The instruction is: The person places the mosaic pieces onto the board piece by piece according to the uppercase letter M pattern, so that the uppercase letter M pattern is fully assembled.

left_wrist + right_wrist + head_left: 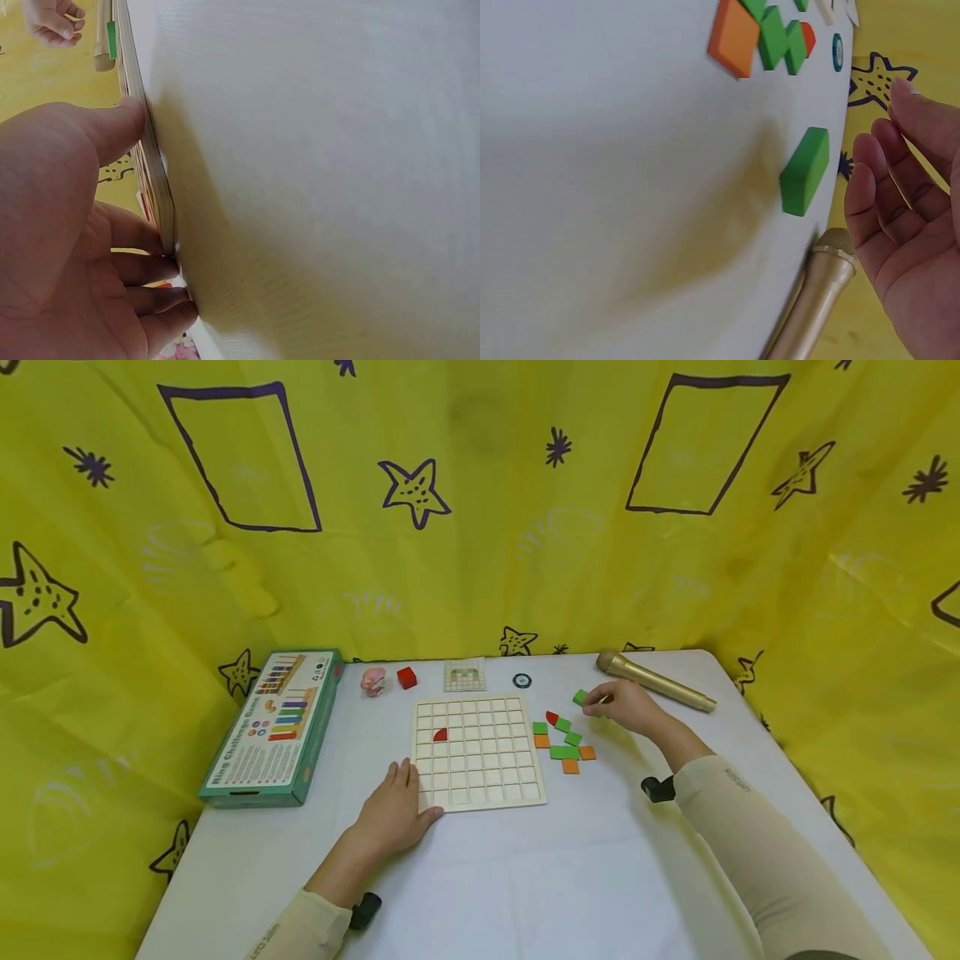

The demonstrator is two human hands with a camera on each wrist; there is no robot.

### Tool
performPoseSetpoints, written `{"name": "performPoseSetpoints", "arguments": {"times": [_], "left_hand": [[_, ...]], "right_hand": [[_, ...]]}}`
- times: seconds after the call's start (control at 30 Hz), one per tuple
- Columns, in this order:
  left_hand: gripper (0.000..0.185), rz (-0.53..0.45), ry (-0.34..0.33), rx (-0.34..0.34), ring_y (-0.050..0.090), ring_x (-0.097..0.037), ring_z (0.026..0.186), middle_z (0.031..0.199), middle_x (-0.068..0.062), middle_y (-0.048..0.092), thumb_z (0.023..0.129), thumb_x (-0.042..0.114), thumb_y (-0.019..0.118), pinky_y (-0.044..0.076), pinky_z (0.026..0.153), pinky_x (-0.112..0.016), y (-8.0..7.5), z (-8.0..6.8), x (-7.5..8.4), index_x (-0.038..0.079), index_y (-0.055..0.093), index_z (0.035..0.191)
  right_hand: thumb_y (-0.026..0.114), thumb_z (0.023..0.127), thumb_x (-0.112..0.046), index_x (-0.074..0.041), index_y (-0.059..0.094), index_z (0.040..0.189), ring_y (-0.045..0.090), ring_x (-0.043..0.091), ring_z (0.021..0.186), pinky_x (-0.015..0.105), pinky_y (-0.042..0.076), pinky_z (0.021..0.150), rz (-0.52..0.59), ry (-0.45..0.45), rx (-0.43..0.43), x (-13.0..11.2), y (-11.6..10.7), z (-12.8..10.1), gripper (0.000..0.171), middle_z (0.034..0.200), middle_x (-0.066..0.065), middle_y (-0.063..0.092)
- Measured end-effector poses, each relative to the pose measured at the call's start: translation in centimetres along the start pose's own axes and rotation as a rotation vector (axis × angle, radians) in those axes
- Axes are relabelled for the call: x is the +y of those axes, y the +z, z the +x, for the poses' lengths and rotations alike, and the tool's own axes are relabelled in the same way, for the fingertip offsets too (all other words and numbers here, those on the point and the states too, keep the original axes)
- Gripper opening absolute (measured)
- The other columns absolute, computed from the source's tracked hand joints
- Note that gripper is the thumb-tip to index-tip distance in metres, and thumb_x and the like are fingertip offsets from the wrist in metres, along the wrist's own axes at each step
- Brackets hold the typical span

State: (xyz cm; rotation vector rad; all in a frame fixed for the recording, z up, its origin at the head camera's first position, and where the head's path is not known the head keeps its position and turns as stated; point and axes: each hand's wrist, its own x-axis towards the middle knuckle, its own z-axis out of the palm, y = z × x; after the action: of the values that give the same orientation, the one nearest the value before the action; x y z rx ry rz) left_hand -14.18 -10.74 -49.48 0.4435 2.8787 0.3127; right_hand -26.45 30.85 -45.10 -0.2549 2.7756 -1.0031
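A wooden grid board lies flat mid-table with one red quarter-round piece in a cell on its left side. My left hand rests flat at the board's near left corner, and its thumb presses the board's edge. My right hand hovers at the far right beside a lone green tile. In the right wrist view this hand's fingers are relaxed and apart from the green tile, holding nothing. Green, orange and red tiles lie in a loose cluster right of the board.
A gold microphone lies just behind my right hand. A green game box sits at the left. Along the back are a pink object, a red cube, a pattern card and a dark round disc. Yellow cloth surrounds the white table.
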Motion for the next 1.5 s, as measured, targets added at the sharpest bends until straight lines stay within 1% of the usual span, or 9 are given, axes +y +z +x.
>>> {"name": "performPoseSetpoints", "arguments": {"times": [0.1, 0.43, 0.6, 0.87, 1.07, 1.23, 1.5], "left_hand": [[0.090, -0.001, 0.005, 0.005, 0.026, -0.049, 0.145, 0.155, -0.034, 0.030, 0.095, 0.049, 0.065, 0.031, 0.115, -0.052, -0.1, -0.1, 0.0, -0.017, 0.034, 0.147], [0.089, -0.009, 0.027, 0.029, 0.027, -0.050, 0.144, 0.154, -0.035, 0.030, 0.096, 0.047, 0.065, 0.032, 0.114, -0.053, 0.0, -0.2, 0.0, -0.018, 0.033, 0.147], [0.089, -0.011, 0.022, 0.025, 0.027, -0.050, 0.144, 0.155, -0.034, 0.031, 0.095, 0.047, 0.066, 0.032, 0.114, -0.053, 0.1, -0.2, -0.1, -0.018, 0.033, 0.147], [0.088, -0.021, 0.012, 0.018, 0.026, -0.050, 0.145, 0.155, -0.034, 0.030, 0.095, 0.046, 0.066, 0.033, 0.113, -0.054, 0.0, -0.3, -0.1, -0.017, 0.034, 0.147], [0.089, -0.017, 0.011, 0.010, 0.025, -0.049, 0.145, 0.156, -0.033, 0.029, 0.095, 0.047, 0.066, 0.032, 0.114, -0.053, 0.0, -0.2, -0.1, -0.017, 0.033, 0.148], [0.090, -0.015, 0.007, 0.008, 0.025, -0.049, 0.146, 0.156, -0.032, 0.029, 0.095, 0.048, 0.066, 0.031, 0.115, -0.053, 0.0, -0.2, 0.0, -0.016, 0.032, 0.149], [0.090, -0.021, 0.007, 0.013, 0.025, -0.049, 0.146, 0.156, -0.033, 0.029, 0.095, 0.047, 0.066, 0.031, 0.115, -0.052, 0.0, -0.2, 0.0, -0.016, 0.032, 0.148]], "right_hand": [[0.074, 0.094, -0.021, -0.006, 0.075, 0.108, 0.055, 0.024, 0.088, 0.034, 0.048, 0.074, 0.003, 0.030, -0.022, 0.4, 0.5, -0.1, 0.020, 0.101, 0.005, 0.071], [0.073, 0.094, -0.024, -0.006, 0.074, 0.107, 0.055, 0.024, 0.089, 0.035, 0.047, 0.076, 0.018, 0.075, -0.092, 0.5, 1.9, -0.9, 0.022, 0.099, 0.006, 0.067], [0.075, 0.092, -0.025, -0.008, 0.075, 0.104, 0.055, 0.023, 0.089, 0.034, 0.047, 0.077, 0.003, 0.073, -0.111, 1.4, 3.0, -0.7, 0.021, 0.097, 0.004, 0.068], [0.077, 0.090, -0.025, -0.007, 0.076, 0.103, 0.058, 0.023, 0.091, 0.037, 0.048, 0.081, -0.014, 0.050, -0.095, 1.5, 3.9, -0.7, 0.022, 0.098, 0.003, 0.070], [0.078, 0.089, -0.026, -0.005, 0.074, 0.104, 0.058, 0.021, 0.087, 0.035, 0.049, 0.078, -0.038, 0.033, -0.090, 1.5, 4.4, -0.5, 0.027, 0.094, 0.003, 0.069], [0.078, 0.089, -0.024, -0.004, 0.073, 0.103, 0.056, 0.020, 0.085, 0.034, 0.047, 0.077, -0.047, 0.038, -0.080, 1.2, 4.5, -0.6, 0.025, 0.090, 0.002, 0.066], [0.077, 0.089, -0.022, -0.003, 0.072, 0.103, 0.057, 0.020, 0.086, 0.035, 0.047, 0.079, -0.060, 0.060, -0.084, 0.9, 4.7, -0.4, 0.024, 0.091, 0.003, 0.067]]}}
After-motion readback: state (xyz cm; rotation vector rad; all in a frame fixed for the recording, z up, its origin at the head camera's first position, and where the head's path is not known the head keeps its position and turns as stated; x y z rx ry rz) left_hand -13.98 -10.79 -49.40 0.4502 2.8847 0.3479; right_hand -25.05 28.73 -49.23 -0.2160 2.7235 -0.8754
